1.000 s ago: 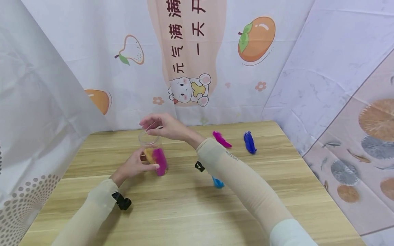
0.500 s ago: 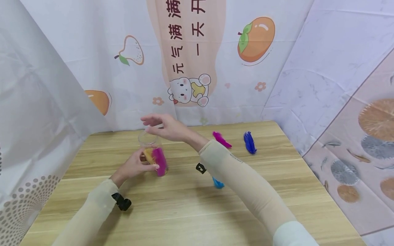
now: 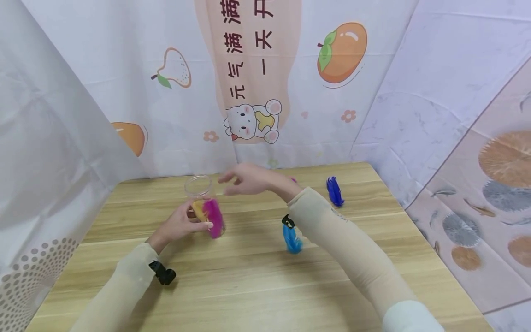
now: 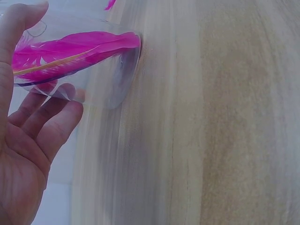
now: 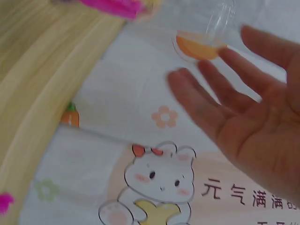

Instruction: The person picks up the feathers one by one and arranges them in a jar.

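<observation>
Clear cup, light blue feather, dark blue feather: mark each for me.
clear cup (image 3: 198,186), head view, on its open rim.
light blue feather (image 3: 292,240), head view, on the middle of its vane.
dark blue feather (image 3: 333,192), head view, on the middle of its vane.

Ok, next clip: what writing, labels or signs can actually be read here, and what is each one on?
"元气满满" runs down the left of the peach panel on the backdrop cloth, cut off at the top.
"一天开" runs down the right column of the same panel, also cut off at the top.
"元气满满" shows again in the right wrist view, beside the cartoon bear.
Small print on the right sleeve: too small to read.
</observation>
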Motion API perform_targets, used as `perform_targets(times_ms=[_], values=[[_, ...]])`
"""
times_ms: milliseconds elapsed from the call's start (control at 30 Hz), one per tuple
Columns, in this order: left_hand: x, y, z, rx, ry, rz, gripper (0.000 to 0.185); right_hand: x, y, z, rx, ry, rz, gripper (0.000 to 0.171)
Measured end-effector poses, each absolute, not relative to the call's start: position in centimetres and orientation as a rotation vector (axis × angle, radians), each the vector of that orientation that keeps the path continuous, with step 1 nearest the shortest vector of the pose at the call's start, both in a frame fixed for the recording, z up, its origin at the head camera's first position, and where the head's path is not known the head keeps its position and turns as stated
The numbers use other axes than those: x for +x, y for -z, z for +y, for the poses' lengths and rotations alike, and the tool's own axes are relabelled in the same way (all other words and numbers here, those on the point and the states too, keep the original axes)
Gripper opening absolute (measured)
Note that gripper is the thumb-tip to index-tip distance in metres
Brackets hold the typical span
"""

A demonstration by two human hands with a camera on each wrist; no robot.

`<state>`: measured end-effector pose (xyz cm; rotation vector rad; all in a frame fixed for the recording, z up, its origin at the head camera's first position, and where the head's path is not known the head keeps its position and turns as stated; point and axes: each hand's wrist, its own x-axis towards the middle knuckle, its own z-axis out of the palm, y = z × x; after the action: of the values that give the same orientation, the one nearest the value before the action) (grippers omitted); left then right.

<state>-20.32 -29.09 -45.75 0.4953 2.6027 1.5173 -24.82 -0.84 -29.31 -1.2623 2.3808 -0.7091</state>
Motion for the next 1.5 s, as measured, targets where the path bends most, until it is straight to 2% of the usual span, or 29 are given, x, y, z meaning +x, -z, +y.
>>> perform_targets(times_ms=[133,300,567,767,1200,1500], values=[[-20.2,45.8,-29.2,0.506,-1.517,2.616,0.074,-25.1,29.7,1.0,-1.249,0.357,2.372,0.047],[-20.1,45.7,-29.2,0.480,-1.516,2.617,0.076,-25.4,31.1,3.5,-1.205,0.188,2.363,0.052],[-20.2,45.8,-29.3,0.488,-1.526,2.596,0.075,-25.5,35.7,8.0,-1.056,0.250,2.306,0.067],[-20.2,45.9,-29.2,0.510,-1.545,2.590,0.074,-24.8,38.9,10.1,-1.197,0.106,2.325,0.078],[-20.2,45.8,-29.1,0.477,-1.520,2.599,0.076,-23.2,42.7,10.7,-1.486,-0.163,2.357,0.061],[-20.5,46.0,-29.0,0.456,-1.530,2.583,0.076,-23.4,43.3,10.3,-1.416,-0.103,2.380,0.055]])
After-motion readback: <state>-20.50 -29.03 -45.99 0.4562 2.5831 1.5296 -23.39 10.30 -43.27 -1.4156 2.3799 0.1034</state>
